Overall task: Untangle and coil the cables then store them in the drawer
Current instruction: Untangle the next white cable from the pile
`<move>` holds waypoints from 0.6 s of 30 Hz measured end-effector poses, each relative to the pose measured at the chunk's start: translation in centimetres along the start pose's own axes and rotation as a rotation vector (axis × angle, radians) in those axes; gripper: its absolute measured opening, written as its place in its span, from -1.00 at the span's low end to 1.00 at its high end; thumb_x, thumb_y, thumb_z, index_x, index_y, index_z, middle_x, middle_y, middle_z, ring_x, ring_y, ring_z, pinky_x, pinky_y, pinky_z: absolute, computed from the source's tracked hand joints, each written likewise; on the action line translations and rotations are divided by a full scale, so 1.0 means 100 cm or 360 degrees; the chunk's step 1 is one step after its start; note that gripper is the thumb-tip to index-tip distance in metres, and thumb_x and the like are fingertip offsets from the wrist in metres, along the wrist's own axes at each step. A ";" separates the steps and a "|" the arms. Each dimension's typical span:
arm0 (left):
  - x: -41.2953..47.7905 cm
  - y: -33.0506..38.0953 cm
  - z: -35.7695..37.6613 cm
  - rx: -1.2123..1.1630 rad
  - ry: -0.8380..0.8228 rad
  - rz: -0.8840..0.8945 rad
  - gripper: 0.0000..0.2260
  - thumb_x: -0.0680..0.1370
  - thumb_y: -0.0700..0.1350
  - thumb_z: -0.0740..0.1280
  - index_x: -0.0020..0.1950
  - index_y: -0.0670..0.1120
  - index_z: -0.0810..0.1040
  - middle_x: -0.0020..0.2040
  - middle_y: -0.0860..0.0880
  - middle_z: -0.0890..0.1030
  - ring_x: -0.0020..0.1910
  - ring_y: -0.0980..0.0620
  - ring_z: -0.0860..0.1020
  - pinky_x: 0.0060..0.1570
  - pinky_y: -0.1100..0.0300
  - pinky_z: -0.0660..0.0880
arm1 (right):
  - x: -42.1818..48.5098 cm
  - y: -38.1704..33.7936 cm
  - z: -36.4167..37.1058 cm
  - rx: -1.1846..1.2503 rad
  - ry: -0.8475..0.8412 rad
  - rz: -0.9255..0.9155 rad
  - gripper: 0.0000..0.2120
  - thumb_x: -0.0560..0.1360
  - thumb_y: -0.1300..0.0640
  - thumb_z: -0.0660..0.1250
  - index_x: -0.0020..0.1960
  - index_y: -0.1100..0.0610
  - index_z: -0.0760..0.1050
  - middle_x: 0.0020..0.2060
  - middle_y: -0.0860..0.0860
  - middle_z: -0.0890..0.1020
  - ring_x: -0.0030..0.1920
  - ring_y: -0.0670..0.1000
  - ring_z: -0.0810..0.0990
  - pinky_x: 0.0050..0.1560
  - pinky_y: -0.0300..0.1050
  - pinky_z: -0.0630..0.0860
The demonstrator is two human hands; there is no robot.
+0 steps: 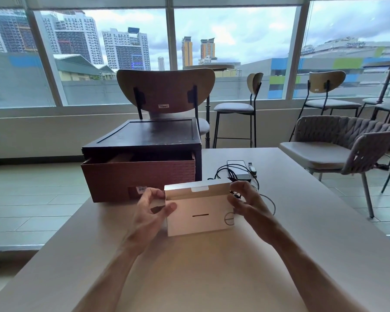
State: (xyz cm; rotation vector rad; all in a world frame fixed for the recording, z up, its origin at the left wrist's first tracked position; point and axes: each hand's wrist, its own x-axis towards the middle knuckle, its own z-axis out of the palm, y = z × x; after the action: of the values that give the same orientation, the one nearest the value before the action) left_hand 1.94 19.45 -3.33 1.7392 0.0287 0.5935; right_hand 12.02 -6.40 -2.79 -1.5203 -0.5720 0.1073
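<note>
A small white cardboard box (198, 210) stands on the table (212, 266) in front of me, its top flap raised. My left hand (148, 212) pinches the box's left side flap between thumb and fingers. At the box's right end my right hand (248, 203) curls its fingers round the edge, close to a black plug. Behind the box lie tangled black cables (223, 172) with a grey power adapter (239, 170). The brown drawer (140, 176) of a dark cabinet (144, 136) stands pulled open at the left.
A small silver item (252, 168) lies by the adapter. A wooden-backed chair (167, 91) stands behind the cabinet, a woven armchair (338, 145) to the right of the table, and bar stools by the windows.
</note>
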 end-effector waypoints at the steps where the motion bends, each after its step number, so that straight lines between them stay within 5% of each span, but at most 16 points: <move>1: 0.000 -0.001 0.000 0.0011 -0.0012 0.0013 -0.72 0.48 -0.07 0.50 0.11 -0.04 0.48 0.08 0.01 0.62 0.01 -0.01 0.67 0.02 0.01 0.63 | 0.000 0.001 0.000 -0.0006 0.0000 -0.0002 -0.78 0.60 0.30 0.29 0.23 0.20 0.41 0.05 -0.11 0.56 -0.16 -0.27 0.57 -0.12 -0.27 0.50; 7: 0.000 -0.005 0.002 0.0040 0.0106 -0.0061 -0.80 0.51 -0.07 0.49 0.08 0.03 0.55 0.06 0.10 0.65 0.11 0.07 0.62 0.16 -0.07 0.57 | 0.001 0.002 0.003 -0.0005 0.0136 -0.0024 -0.83 0.55 0.29 0.38 0.13 0.22 0.56 0.00 0.04 0.67 0.00 0.00 0.63 -0.04 -0.04 0.60; 13: 0.000 0.000 0.003 0.0094 0.0175 -0.0153 -0.83 0.45 -0.03 0.53 -0.02 0.02 0.61 -0.09 0.27 0.69 -0.02 0.26 0.63 0.04 0.21 0.56 | 0.002 0.005 0.005 0.0000 0.0154 0.0000 -0.87 0.53 0.25 0.42 0.08 0.21 0.63 -0.04 0.21 0.69 -0.05 0.09 0.65 0.08 0.18 0.58; 18: 0.003 -0.004 -0.004 0.0090 0.0074 -0.0123 -0.75 0.40 0.01 0.55 0.00 0.00 0.58 0.00 0.05 0.68 0.03 0.15 0.61 0.02 0.20 0.52 | 0.002 0.007 0.003 0.0157 0.0078 0.0081 -0.81 0.54 0.27 0.39 0.14 0.20 0.51 -0.04 0.11 0.68 -0.07 0.04 0.62 0.05 0.07 0.57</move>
State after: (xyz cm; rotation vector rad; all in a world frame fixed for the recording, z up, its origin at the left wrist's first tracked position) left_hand 2.17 19.97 -3.51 1.7702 0.1460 0.5813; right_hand 12.25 -6.00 -3.40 -1.4381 -0.4825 0.1354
